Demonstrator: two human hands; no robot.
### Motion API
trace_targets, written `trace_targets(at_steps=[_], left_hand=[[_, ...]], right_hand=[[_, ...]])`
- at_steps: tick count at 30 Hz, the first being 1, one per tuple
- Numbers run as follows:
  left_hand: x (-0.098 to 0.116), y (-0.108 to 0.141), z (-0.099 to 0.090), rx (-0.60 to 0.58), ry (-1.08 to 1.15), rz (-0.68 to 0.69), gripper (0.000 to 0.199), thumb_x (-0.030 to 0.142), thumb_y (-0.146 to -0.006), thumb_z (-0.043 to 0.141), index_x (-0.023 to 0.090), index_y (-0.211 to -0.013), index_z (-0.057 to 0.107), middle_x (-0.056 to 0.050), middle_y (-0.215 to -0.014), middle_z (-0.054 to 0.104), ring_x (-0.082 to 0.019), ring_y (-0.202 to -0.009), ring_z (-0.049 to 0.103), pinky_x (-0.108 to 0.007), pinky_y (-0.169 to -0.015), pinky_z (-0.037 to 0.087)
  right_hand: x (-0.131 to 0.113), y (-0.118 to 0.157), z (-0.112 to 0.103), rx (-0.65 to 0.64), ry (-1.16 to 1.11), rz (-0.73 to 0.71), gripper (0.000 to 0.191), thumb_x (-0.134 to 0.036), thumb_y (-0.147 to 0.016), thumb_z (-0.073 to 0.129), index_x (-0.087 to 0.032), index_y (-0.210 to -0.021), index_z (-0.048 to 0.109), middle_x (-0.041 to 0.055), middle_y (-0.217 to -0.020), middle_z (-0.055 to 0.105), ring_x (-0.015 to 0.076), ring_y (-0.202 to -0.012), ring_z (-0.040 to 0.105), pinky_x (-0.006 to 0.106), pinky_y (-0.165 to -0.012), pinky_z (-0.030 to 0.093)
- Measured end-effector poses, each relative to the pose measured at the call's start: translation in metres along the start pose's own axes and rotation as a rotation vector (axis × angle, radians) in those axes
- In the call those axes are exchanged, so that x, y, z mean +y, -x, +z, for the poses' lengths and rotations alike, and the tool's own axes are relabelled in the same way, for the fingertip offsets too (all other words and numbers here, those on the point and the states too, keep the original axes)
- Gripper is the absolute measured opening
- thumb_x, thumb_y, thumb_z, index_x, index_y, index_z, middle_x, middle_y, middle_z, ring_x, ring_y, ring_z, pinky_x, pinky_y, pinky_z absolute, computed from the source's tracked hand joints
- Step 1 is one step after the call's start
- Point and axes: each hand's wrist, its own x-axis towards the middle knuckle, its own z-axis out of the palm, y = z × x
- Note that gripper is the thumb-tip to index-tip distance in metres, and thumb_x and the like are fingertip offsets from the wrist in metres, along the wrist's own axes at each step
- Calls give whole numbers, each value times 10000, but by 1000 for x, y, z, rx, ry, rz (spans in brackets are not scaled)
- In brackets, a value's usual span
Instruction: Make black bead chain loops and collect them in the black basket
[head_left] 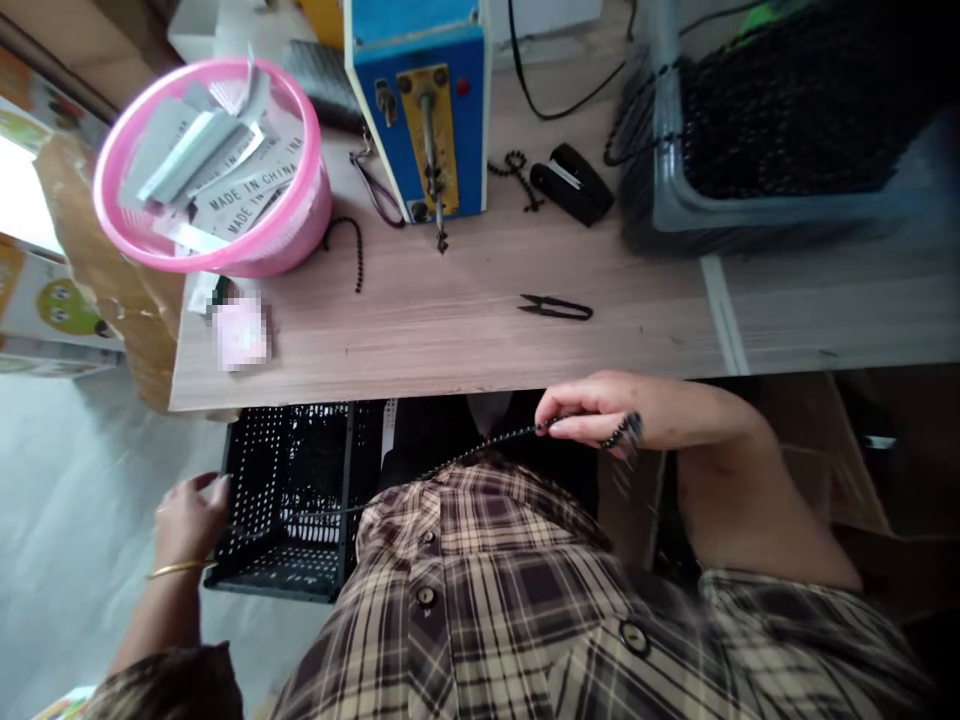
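Note:
A thin strand of black beads [480,447] stretches across my lap between my two hands. My right hand [600,410] is closed on it just below the table's front edge, thumb and fingers pinching the beads. A short end with something blurred on it hangs out behind those fingers. Far to the left, beside a black plastic crate [285,480], my left hand [191,515] has its fingers curled together. The strand runs toward this hand and thins to a blur there, so the exact grip is hard to see.
On the table [450,340] lie black thread snips [557,307], a black stapler [572,185] and short bead pieces [358,255]. A blue machine [469,120] stands at the back. A pink basket [307,200] holds printed strips; a clear tub [667,170] holds black beads.

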Motion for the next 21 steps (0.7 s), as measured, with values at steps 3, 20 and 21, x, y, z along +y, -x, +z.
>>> trace_targets(at_steps=[3, 20, 21], left_hand=[[92, 20, 64, -169, 200, 47, 387, 565, -859, 639, 234, -1056, 675, -50, -1014, 753, -311, -1087, 680, -465, -977, 537], [239, 46, 200, -96, -357, 1099, 337, 417, -1015, 487, 218, -925, 744, -86, -1073, 682, -167, -798, 662, -284, -760, 574], [233, 44, 197, -131, -369, 1125, 382, 404, -1034, 439, 210, -888, 734, -72, -948, 690, -154, -739, 660, -264, -722, 571]], right_hand=[[-12, -24, 16, -113, 5, -171, 228, -308, -1009, 526, -126, -1096, 631, 1, -767, 588, 102, -616, 551, 200, -598, 424], [55, 1, -2, 887, 259, 196, 178, -114, -975, 519, -194, -1082, 637, 12, -994, 682, 173, -917, 612, 251, -781, 369], [62, 0, -3, 948, 249, 236, 182, -105, -973, 516, -188, -1083, 634, 19, -1001, 682, 178, -925, 612, 254, -786, 368]])
